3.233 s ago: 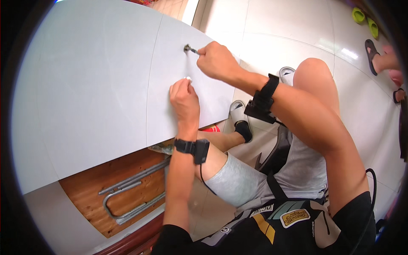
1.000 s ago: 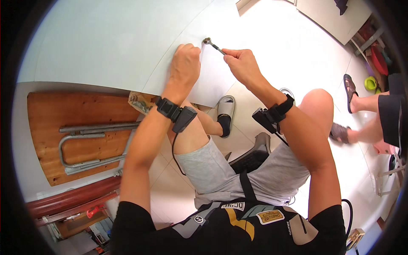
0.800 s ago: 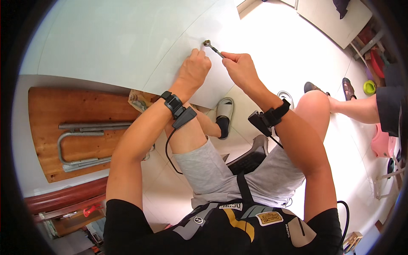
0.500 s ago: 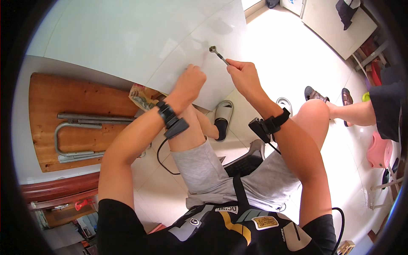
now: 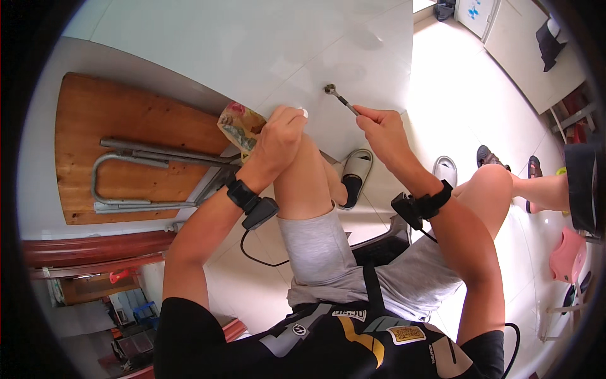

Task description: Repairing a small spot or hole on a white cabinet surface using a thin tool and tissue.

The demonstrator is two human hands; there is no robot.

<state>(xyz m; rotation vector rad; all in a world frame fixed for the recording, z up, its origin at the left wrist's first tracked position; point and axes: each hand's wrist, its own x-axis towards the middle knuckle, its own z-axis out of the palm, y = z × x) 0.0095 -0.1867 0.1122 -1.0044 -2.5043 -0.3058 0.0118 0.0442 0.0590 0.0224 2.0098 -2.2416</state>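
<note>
A pale tabletop [image 5: 252,50] before you, your left hand [image 5: 282,136] and right hand [image 5: 383,131] near its edge, a metal tool [image 5: 343,100] gripped in your right, slanting away leftward, a small white piece [image 5: 305,114] pinched in your left

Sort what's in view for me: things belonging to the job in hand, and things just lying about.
In hand:
- metal tool with rounded head, in the right hand
- small white piece, in the left hand

Lying about:
- wooden board with folded metal legs
- patterned bag
- pink stool
</note>
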